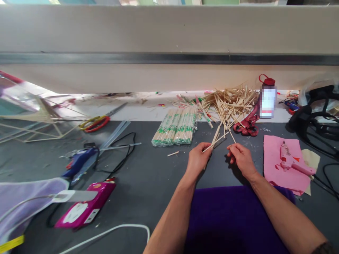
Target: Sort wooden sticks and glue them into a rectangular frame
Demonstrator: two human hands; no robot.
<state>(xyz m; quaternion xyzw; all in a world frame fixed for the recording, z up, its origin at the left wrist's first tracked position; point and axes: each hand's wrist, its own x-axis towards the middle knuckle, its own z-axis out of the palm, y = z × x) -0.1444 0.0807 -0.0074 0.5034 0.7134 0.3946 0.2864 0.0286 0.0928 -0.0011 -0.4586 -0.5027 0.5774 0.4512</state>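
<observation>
My left hand (199, 158) is closed around a few thin wooden sticks (216, 137) that stick out past its fingertips, away from me. To its right, my right hand (240, 158) pinches the near end of another thin wooden stick (232, 135), which slants up towards a large loose pile of sticks (235, 102). Left of the pile lie clear packs of wrapped chopsticks (176, 126) with green print. A short stick piece (173, 153) rests on the dark table beside my left hand.
At right, a pink glue gun (287, 157) lies on a pink sheet (272, 169). A red tape measure (246, 127) and a bottle (268, 82) stand behind. At left are scissors (96, 123), a blue glue gun (81, 160), a magenta power bank (87, 204) and cables.
</observation>
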